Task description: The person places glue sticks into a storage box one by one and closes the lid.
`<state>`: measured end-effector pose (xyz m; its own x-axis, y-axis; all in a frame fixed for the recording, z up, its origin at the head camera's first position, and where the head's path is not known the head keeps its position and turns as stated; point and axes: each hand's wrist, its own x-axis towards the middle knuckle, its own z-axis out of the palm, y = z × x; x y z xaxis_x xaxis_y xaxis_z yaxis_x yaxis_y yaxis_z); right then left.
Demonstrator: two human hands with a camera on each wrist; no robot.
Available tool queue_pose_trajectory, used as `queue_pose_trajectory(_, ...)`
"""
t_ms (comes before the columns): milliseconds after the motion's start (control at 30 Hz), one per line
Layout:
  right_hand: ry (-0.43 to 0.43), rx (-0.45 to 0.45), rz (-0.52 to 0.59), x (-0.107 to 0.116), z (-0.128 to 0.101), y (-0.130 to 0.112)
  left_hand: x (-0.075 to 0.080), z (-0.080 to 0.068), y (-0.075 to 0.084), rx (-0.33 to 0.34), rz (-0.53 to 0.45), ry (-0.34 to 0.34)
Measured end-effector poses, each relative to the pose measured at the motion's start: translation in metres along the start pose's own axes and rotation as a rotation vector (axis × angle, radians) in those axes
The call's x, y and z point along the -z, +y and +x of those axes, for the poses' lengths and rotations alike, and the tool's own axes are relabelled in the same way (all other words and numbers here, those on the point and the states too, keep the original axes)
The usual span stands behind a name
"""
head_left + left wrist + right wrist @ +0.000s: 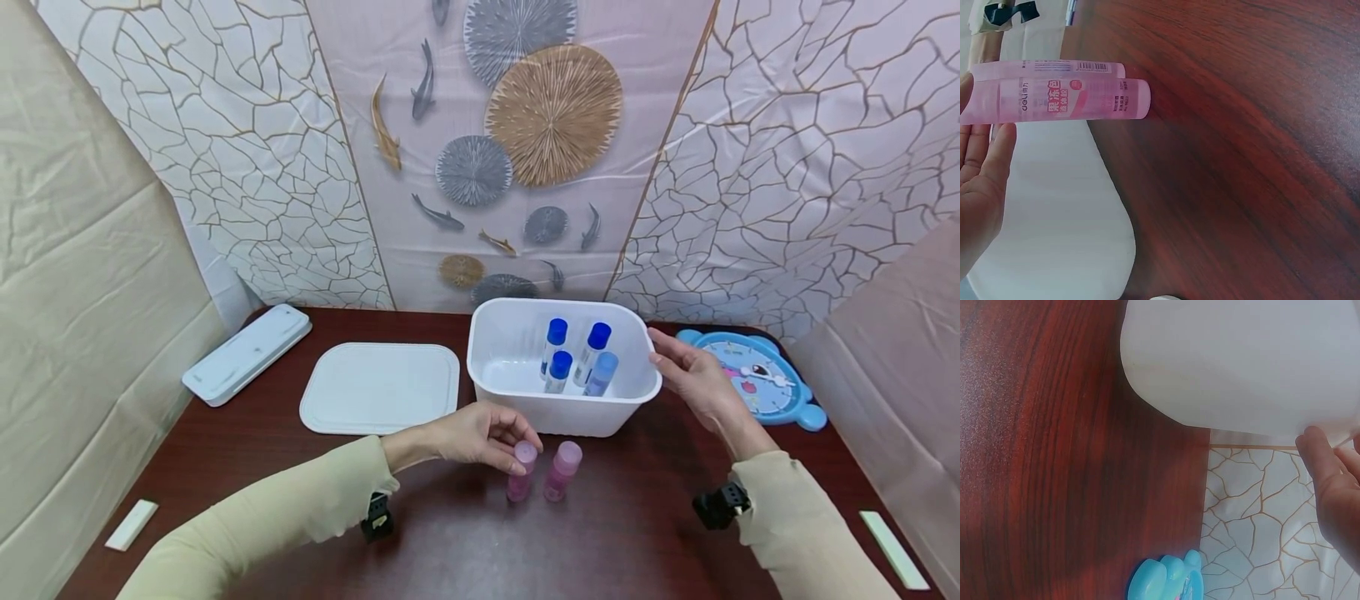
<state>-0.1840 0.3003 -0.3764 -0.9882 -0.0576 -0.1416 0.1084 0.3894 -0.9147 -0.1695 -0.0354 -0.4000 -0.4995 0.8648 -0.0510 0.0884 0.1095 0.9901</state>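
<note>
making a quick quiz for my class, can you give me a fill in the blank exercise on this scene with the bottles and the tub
1. The left hand touches the cap of a ____ bottle standing on the table.
2. The white tub holds ____ blue-capped bottles.
3. The right hand touches the tub's ____.
4. The flat white lid lies to the ____ of the tub.

Missing words: pink; four; rim; left

left hand (472, 436) fingers curled, pinching; right hand (693, 379) fingers extended.
</note>
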Motion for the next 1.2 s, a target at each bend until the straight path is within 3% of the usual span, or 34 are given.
queue_pose_trajectory(133, -0.003, 0.001, 0.008, 0.001, 0.000, 0.001, 0.002, -0.001, 0.011, -0.008, 0.023, -0.011)
queue_pose_trajectory(300, 0.002, 0.003, 0.017, 0.001, 0.000, 0.000, 0.013, -0.001, 0.039, -0.018, 0.050, 0.010)
queue_pose_trajectory(500, 0.003, -0.001, 0.012, 0.002, 0.000, 0.000, 0.040, 0.004, 0.078, -0.109, 0.059, 0.070)
queue_pose_trajectory(733, -0.001, 0.002, 0.019, 0.002, 0.000, 0.001, 0.076, 0.016, 0.107, -0.159, -0.044, 0.188)
queue_pose_trajectory(900, -0.010, 0.000, 0.050, 0.002, 0.000, 0.001, 0.096, 0.030, 0.101, -0.139, -0.047, 0.275)
queue_pose_trajectory(1033, -0.004, 0.007, 0.033, 0.001, 0.000, 0.002, 0.106, 0.042, 0.080, -0.074, 0.027, 0.319)
queue_pose_trajectory(1200, 0.000, 0.022, 0.032, -0.001, 0.000, 0.002, 0.115, 0.055, 0.052, 0.004, 0.127, 0.324)
